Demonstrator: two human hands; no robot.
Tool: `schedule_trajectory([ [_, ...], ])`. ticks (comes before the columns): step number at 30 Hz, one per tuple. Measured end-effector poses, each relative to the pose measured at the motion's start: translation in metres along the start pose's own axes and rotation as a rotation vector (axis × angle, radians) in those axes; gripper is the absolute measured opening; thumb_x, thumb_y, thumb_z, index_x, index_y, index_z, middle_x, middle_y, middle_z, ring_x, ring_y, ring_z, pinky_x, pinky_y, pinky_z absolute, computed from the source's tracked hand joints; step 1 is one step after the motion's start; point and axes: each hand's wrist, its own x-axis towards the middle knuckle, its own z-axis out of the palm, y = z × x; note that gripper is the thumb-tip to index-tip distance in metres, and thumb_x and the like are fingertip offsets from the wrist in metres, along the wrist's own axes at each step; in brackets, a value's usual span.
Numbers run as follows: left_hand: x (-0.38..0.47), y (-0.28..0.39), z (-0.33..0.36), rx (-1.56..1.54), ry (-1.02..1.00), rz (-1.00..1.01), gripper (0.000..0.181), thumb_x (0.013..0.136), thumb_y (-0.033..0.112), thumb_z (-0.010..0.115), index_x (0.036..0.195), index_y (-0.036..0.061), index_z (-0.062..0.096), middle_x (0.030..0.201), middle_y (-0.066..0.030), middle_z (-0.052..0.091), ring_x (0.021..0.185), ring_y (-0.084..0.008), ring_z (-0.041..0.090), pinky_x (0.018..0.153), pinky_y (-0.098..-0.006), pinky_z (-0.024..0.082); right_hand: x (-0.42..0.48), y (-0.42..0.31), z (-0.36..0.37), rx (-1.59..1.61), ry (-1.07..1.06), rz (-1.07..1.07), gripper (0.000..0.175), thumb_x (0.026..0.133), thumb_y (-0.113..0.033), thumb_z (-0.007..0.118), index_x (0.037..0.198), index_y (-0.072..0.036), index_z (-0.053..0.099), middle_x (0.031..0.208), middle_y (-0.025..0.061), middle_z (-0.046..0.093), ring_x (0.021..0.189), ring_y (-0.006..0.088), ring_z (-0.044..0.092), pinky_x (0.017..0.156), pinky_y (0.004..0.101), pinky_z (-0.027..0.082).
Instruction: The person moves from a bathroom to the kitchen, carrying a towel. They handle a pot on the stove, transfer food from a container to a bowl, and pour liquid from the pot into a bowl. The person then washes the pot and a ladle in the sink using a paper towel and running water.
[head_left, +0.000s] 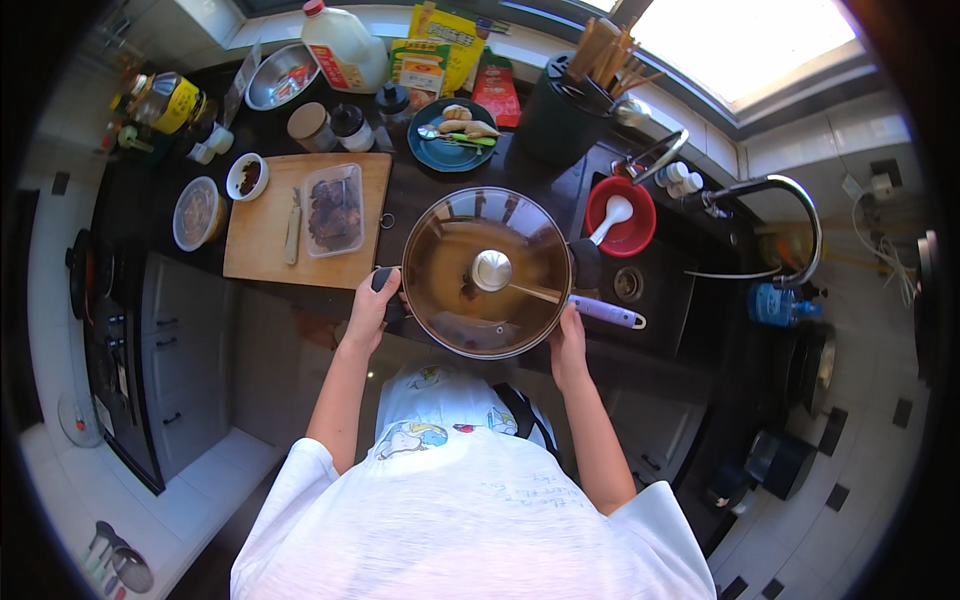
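Note:
A cooking pot with a glass lid (450, 225) and steel lid knob (492, 271) is in front of me, over the counter's front edge. Brownish liquid shows through the glass. My left hand (369, 309) grips the pot's dark left handle (383, 280). At the lower right rim, my right hand (569, 346) holds the pot's side, its fingertips by a utensil's purple handle (606, 311); its other fingers are partly hidden. The utensil's pale shaft shows through the lid. The pot's dark right handle (585, 264) is free of my hand.
Left of the pot, a wooden cutting board (259, 217) bears a folding knife (293, 229) and a plastic tub of dark meat (335, 210). A blue plate (435, 154) holds ginger and garlic. Right are a red bowl (637, 232), sink drain (628, 283) and curved faucet (806, 217).

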Motion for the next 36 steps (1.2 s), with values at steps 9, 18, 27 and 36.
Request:
schedule_trajectory([
  [9,-0.037,-0.014,-0.004,-0.062,0.261,0.012,0.048,0.091,0.046,0.046,0.117,0.0065,0.05,0.1,-0.0011,0.058,0.084,-0.0114,0.057,0.07,-0.0246,0.049,-0.045,-0.064,0.063,-0.945,-0.24,-0.509,0.034,0.08,-0.009,0.065,0.111,-0.002,0.052,0.093,0.0089,0.054,0.083,0.0139,0.055,0.068,0.0239,0.046],
  [18,-0.064,-0.013,-0.006,0.077,0.5,0.324,0.029,0.093,0.026,0.05,0.113,0.0064,0.052,0.115,-0.0041,0.054,0.098,-0.0118,0.053,0.079,-0.0245,0.046,-0.004,-0.079,0.123,-1.557,-0.447,-0.73,0.057,0.073,-0.027,0.071,0.123,-0.012,0.049,0.104,0.0132,0.05,0.089,0.0278,0.056,0.073,0.036,0.048],
  [27,-0.077,-0.018,-0.004,-0.003,0.528,0.357,0.022,0.091,0.018,0.053,0.106,0.0036,0.057,0.098,-0.0021,0.057,0.087,-0.0084,0.055,0.073,-0.0225,0.047,0.01,-0.087,0.128,-1.534,-0.609,-0.888,0.04,0.075,-0.027,0.069,0.104,-0.004,0.054,0.091,0.0114,0.056,0.078,0.0284,0.06,0.066,0.0359,0.049],
  [36,-0.08,-0.037,-0.006,-0.002,0.516,0.307,0.02,0.092,0.018,0.052,0.105,0.0036,0.056,0.097,-0.0015,0.057,0.087,-0.0089,0.056,0.073,-0.0229,0.047,-0.007,-0.203,0.145,-0.905,-0.307,-0.854,0.025,0.089,-0.025,0.054,0.098,-0.002,0.054,0.074,0.0033,0.057,0.048,0.0035,0.042,0.042,0.0165,0.032],
])
